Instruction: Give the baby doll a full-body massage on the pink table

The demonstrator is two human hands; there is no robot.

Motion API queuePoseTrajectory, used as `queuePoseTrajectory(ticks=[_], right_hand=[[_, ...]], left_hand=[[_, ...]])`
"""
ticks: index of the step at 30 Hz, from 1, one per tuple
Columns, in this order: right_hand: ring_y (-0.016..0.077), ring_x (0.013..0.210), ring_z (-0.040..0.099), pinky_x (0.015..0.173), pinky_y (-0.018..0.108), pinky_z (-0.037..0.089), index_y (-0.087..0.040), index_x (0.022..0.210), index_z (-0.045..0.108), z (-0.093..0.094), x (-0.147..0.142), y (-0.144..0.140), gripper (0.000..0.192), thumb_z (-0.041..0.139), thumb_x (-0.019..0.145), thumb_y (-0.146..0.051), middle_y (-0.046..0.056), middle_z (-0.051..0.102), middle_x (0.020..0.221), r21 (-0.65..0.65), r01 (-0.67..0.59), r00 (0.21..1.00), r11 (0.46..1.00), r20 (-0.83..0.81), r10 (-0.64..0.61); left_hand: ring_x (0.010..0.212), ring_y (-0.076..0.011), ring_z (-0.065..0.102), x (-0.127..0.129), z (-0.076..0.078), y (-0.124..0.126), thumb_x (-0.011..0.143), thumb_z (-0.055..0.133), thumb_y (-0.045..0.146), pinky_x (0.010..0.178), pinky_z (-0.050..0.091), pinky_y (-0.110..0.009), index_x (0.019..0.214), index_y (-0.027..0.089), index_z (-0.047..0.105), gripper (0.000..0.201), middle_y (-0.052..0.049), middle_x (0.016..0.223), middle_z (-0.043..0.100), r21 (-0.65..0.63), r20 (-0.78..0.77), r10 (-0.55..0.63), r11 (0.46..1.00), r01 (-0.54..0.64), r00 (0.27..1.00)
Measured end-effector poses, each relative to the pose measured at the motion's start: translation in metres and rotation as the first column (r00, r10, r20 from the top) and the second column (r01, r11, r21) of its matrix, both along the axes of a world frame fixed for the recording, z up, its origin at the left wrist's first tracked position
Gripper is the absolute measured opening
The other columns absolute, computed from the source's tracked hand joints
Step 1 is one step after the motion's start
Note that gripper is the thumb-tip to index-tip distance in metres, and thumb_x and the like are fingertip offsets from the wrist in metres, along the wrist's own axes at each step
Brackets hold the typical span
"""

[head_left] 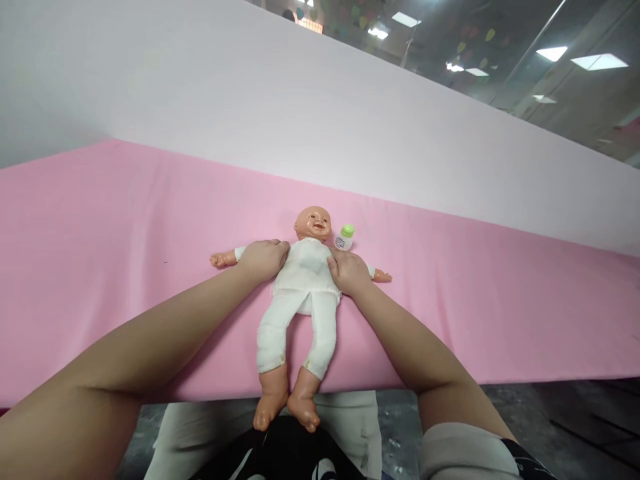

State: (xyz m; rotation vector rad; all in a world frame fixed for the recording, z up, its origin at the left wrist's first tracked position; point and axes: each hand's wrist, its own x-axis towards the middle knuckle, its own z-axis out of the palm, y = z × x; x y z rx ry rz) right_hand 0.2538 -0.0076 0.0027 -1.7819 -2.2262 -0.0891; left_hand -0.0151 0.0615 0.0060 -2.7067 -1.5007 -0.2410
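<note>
Pressing down on either side of the chest, both hands rest on the plastic baby doll in white cloth top and leggings (pixel 306 280): the left hand (pixel 263 259) lies curled over the doll's shoulder on the left of the scene, fingers bent against the fabric, and the right hand (pixel 349 272) sits on the opposite side with its thumb laid on the chest cloth. Neither hand is closed around anything; both look like loose, flattened holds on the garment, though whether the fingers pinch the cloth cannot be told from this angle. Held this way the doll stays flat on its back, head toward the far side, arms spread out to left and right, bare feet hanging just over the near edge of the pink cloth-covered table (pixel 100 267). Just beside the doll's head, on its right, stands a small white bottle with a green cap (pixel 345 237), near the right hand but apart from it, upright and within easy reach. Beyond the table rises a pale lilac cloth backdrop (pixel 250 100). By count: one doll, one bottle, two hands, both on the doll.
</note>
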Motion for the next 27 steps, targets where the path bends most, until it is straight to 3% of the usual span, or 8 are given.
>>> queuePoseTrajectory(ticks=[4, 6, 9, 12, 16, 20, 24, 27], right_hand=[[0.0346, 0.128, 0.067, 0.119, 0.049, 0.04, -0.011, 0.155, 0.055, -0.004, 0.018, -0.01, 0.056, 0.033, 0.115, -0.043, 0.019, 0.074, 0.139, -0.051, 0.133, 0.975, 0.99, 0.187, -0.122], [0.0353, 0.128, 0.067, 0.122, 0.051, 0.035, -0.012, 0.156, 0.054, -0.006, 0.029, -0.016, 0.055, 0.033, 0.115, -0.042, 0.019, 0.074, 0.138, -0.046, 0.168, 0.962, 0.985, 0.225, -0.154], [0.0352, 0.125, 0.067, 0.118, 0.051, 0.038, -0.015, 0.154, 0.057, -0.008, 0.048, -0.024, 0.054, 0.035, 0.114, -0.044, 0.018, 0.074, 0.136, -0.043, 0.22, 0.953, 0.975, 0.222, -0.206], [0.0356, 0.125, 0.068, 0.112, 0.049, 0.044, -0.015, 0.152, 0.059, -0.008, 0.071, -0.029, 0.057, 0.039, 0.113, -0.05, 0.02, 0.073, 0.136, -0.052, 0.197, 0.971, 0.979, 0.148, -0.188], [0.0369, 0.138, 0.062, 0.12, 0.055, 0.042, -0.018, 0.156, 0.056, -0.006, 0.105, -0.027, 0.061, 0.056, 0.106, -0.054, 0.018, 0.068, 0.149, -0.099, 0.12, 0.993, 0.988, 0.003, -0.12], [0.0354, 0.147, 0.057, 0.123, 0.053, 0.043, -0.019, 0.154, 0.059, -0.003, 0.134, -0.022, 0.067, 0.07, 0.096, -0.051, 0.017, 0.061, 0.159, -0.188, 0.181, 0.959, 0.965, -0.182, -0.215], [0.0303, 0.117, 0.072, 0.105, 0.046, 0.054, -0.027, 0.13, 0.076, 0.001, 0.142, -0.023, 0.045, 0.077, 0.09, -0.046, 0.009, 0.077, 0.129, -0.23, 0.172, 0.918, 0.958, -0.314, -0.241], [0.0278, 0.097, 0.071, 0.089, 0.043, 0.055, -0.028, 0.108, 0.082, 0.003, 0.139, -0.025, 0.039, 0.09, 0.077, -0.049, 0.006, 0.079, 0.108, -0.214, 0.197, 0.876, 0.957, -0.399, -0.269]], left_hand=[[0.098, -0.0344, 0.075, -0.024, 0.0, -0.008, 0.107, 0.034, 0.033, 0.091, 0.047, -0.046, 0.111, 0.015, 0.07, 0.041, -0.019, 0.108, 0.078, 0.065, -0.105, -0.048, 0.996, 0.055, 0.993], [0.1, -0.0357, 0.075, -0.04, -0.002, -0.008, 0.109, 0.029, 0.039, 0.097, 0.046, -0.049, 0.115, 0.015, 0.07, 0.048, -0.02, 0.108, 0.079, 0.113, -0.127, -0.01, 0.993, 0.024, 0.992], [0.106, -0.039, 0.073, -0.066, -0.008, -0.002, 0.109, 0.025, 0.049, 0.101, 0.044, -0.052, 0.128, 0.017, 0.07, 0.058, -0.021, 0.115, 0.077, 0.121, -0.088, 0.042, 0.992, -0.031, 0.995], [0.109, -0.0407, 0.072, -0.088, -0.012, 0.007, 0.106, 0.027, 0.055, 0.103, 0.045, -0.054, 0.134, 0.02, 0.069, 0.061, -0.021, 0.121, 0.076, 0.055, -0.028, 0.075, 0.996, -0.073, 0.997], [0.118, -0.0441, 0.069, -0.108, -0.015, 0.022, 0.104, 0.033, 0.064, 0.104, 0.046, -0.055, 0.139, 0.023, 0.066, 0.064, -0.021, 0.129, 0.074, -0.012, 0.047, 0.124, 0.992, -0.123, 0.991], [0.122, -0.0461, 0.066, -0.122, -0.017, 0.037, 0.098, 0.048, 0.068, 0.098, 0.05, -0.053, 0.132, 0.025, 0.07, 0.059, -0.021, 0.135, 0.071, -0.087, 0.143, 0.2, 0.978, -0.189, 0.969], [0.115, -0.044, 0.068, -0.132, -0.015, 0.046, 0.092, 0.061, 0.066, 0.092, 0.051, -0.049, 0.113, 0.025, 0.074, 0.048, -0.019, 0.127, 0.074, -0.152, 0.242, 0.268, 0.96, -0.237, 0.932], [0.101, -0.0375, 0.071, -0.131, -0.009, 0.043, 0.086, 0.071, 0.062, 0.084, 0.051, -0.043, 0.107, 0.026, 0.073, 0.042, -0.014, 0.112, 0.077, -0.23, 0.329, 0.333, 0.936, -0.267, 0.884]])
